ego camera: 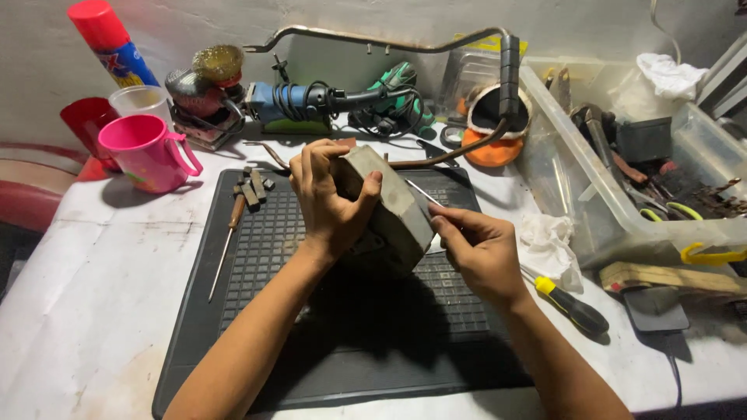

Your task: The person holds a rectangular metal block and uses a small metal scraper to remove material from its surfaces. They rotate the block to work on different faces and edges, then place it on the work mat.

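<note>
— What have your hands got?
— My left hand [327, 198] grips the grey metal block [393, 210], tilted above the black ribbed mat [257, 311]. My right hand [478, 249] pinches a thin metal rod [424, 192], its tip against the block's right face.
— Which is nearer?
— Both touch it; the rod runs up-left.

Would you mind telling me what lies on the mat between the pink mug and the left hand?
In the head view, a thin screwdriver and small grey blocks lie on the black mat between the pink mug and the left hand.
</note>
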